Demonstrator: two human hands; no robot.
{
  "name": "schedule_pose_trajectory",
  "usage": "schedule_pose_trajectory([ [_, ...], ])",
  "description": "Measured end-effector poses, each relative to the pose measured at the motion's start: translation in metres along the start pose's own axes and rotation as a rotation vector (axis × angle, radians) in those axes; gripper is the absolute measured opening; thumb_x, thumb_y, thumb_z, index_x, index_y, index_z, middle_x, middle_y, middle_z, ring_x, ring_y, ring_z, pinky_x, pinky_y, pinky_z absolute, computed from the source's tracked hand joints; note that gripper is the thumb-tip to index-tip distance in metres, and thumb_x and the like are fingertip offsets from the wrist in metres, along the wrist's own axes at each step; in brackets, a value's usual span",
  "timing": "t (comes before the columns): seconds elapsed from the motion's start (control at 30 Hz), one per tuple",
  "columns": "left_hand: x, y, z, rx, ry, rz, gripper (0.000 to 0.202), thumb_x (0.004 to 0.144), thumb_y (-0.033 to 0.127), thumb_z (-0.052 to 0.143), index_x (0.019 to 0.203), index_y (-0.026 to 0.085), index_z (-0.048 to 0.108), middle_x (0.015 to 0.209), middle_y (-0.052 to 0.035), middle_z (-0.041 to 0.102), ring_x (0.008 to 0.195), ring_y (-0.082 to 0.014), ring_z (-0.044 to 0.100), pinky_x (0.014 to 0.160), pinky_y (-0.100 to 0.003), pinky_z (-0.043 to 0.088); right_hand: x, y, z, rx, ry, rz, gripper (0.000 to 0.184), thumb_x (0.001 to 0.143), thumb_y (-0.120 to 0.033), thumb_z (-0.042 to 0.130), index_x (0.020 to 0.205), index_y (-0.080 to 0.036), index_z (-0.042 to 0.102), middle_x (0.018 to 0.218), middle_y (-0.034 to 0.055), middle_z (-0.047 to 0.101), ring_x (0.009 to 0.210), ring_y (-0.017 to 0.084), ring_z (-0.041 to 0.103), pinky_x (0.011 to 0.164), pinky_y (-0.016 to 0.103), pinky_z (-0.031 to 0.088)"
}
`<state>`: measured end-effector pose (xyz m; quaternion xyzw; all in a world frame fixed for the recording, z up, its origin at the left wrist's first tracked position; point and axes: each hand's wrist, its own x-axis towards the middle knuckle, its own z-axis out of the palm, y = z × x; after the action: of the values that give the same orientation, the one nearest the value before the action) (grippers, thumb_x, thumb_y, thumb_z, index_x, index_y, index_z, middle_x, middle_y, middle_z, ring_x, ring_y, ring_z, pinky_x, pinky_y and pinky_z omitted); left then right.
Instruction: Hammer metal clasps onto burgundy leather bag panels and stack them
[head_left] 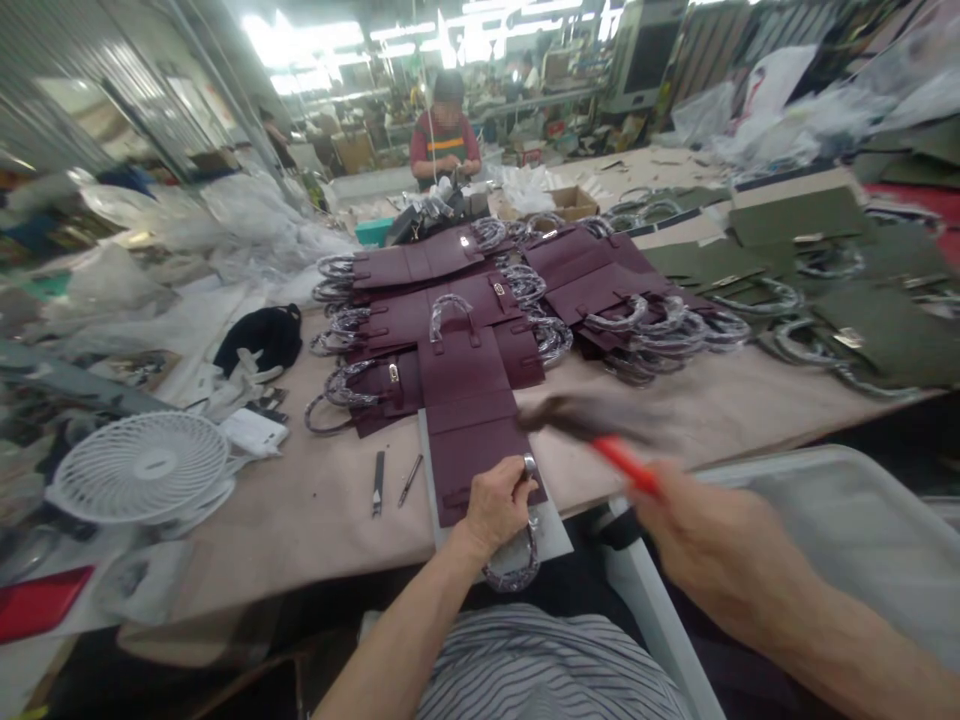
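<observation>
A hammer with a red handle (626, 460) is in my right hand (701, 540), raised to the right of the work. Its dark head is smeared by motion. My left hand (496, 503) pinches a short round metal tool (529, 466), perhaps a punch or setter, near the right edge of a burgundy bag panel (471, 450). That panel lies unfolded on a pale board (553, 528) at the table's front edge. One plastic-wrapped handle (517, 575) hangs off its near end; another stands at its far end. The spot under the metal tool is hidden by my fingers.
More burgundy bag panels (420, 258) are piled behind, and green ones (885, 325) lie to the right. Two slim tools, one a dark flat blade (379, 483), rest left of the board. Nearby are a white fan (142, 465) and a grey bin (832, 530). A person (445, 140) works across the table.
</observation>
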<state>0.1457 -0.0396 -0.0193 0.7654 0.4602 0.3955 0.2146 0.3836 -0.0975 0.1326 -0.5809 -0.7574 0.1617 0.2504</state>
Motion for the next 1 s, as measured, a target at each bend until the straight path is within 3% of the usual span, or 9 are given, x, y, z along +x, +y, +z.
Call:
schedule_pose_trajectory([
  [0.1,-0.001,0.000,0.001,0.014,-0.002,-0.009,0.012,0.088,0.012,0.059,0.097,0.020,0.063,0.094,-0.0062,0.071,0.090,-0.0216,0.070,0.081,-0.031,0.056,0.006,0.005,0.007,-0.089,-0.110,0.012,0.034,0.094,-0.050,0.043,0.074,-0.025,0.052,0.053,0.0023,0.051,0.043,0.016,0.035,0.051,0.034,0.014],
  [0.23,-0.003,0.000,0.001,-0.014,0.008,-0.011,0.013,0.089,0.013,0.059,0.099,0.021,0.063,0.100,-0.0064,0.071,0.096,-0.0223,0.070,0.084,-0.033,0.057,0.030,0.041,0.019,-0.053,-0.143,0.180,0.036,0.096,-0.049,0.036,0.074,-0.023,0.047,0.057,0.0009,0.051,0.051,0.017,0.046,0.053,0.031,0.027],
  [0.37,-0.003,0.001,-0.001,-0.049,-0.007,-0.032,0.016,0.089,0.010,0.060,0.100,0.022,0.063,0.104,-0.0058,0.071,0.100,-0.0215,0.069,0.089,-0.033,0.057,0.054,0.091,0.062,-0.078,-0.213,0.337,0.035,0.097,-0.037,0.038,0.066,-0.021,0.046,0.060,0.0024,0.053,0.057,0.017,0.051,0.056,0.028,0.036],
  [0.47,-0.001,0.003,-0.003,-0.058,-0.002,-0.028,0.017,0.089,0.010,0.060,0.101,0.022,0.063,0.106,-0.0062,0.071,0.101,-0.0211,0.069,0.091,-0.033,0.058,0.063,0.111,0.093,-0.150,-0.172,0.371,0.027,0.097,-0.031,0.042,0.080,-0.017,0.058,0.072,0.0087,0.060,0.065,0.022,0.056,0.061,0.032,0.041],
  [0.63,-0.002,0.009,-0.005,-0.065,-0.005,-0.086,0.013,0.092,0.015,0.060,0.103,0.022,0.062,0.111,-0.0072,0.070,0.107,-0.0215,0.068,0.095,-0.034,0.057,0.063,0.090,0.125,-0.119,0.085,-0.074,0.033,0.093,-0.026,0.049,0.121,-0.013,0.060,0.123,0.0194,0.060,0.111,0.032,0.057,0.096,0.049,0.048],
  [0.73,-0.003,0.011,-0.003,-0.105,-0.010,-0.119,0.013,0.093,0.016,0.058,0.104,0.022,0.063,0.113,-0.0071,0.070,0.109,-0.0211,0.067,0.098,-0.035,0.055,0.053,0.062,0.146,0.100,-0.015,-0.268,0.037,0.092,-0.023,0.050,0.128,-0.015,0.057,0.124,0.0153,0.060,0.116,0.028,0.056,0.100,0.047,0.049],
  [0.83,0.001,0.011,0.001,-0.203,0.031,-0.222,0.013,0.094,0.018,0.057,0.101,0.021,0.067,0.107,-0.0065,0.072,0.103,-0.0199,0.068,0.096,-0.035,0.055,0.042,0.042,0.161,0.140,-0.159,-0.251,0.043,0.090,-0.016,0.053,0.132,-0.017,0.055,0.123,0.0133,0.059,0.112,0.026,0.057,0.095,0.044,0.050],
  [0.93,0.016,0.004,-0.005,-0.422,0.252,-0.517,0.024,0.096,0.037,0.055,0.095,0.017,0.067,0.095,-0.0080,0.073,0.088,-0.0194,0.071,0.083,-0.035,0.059,0.037,0.035,0.164,0.038,-0.157,-0.191,0.046,0.087,-0.013,0.058,0.132,-0.016,0.055,0.130,0.0140,0.056,0.117,0.029,0.053,0.100,0.048,0.046],
  [1.0,0.026,-0.007,-0.025,-0.577,0.397,-0.658,0.039,0.096,0.050,0.053,0.095,0.014,0.065,0.093,-0.0093,0.073,0.083,-0.0195,0.072,0.074,-0.033,0.060,0.038,0.034,0.159,-0.017,-0.169,-0.179,0.043,0.086,-0.014,0.062,0.129,-0.015,0.058,0.130,0.0134,0.057,0.116,0.029,0.053,0.101,0.050,0.043],
])
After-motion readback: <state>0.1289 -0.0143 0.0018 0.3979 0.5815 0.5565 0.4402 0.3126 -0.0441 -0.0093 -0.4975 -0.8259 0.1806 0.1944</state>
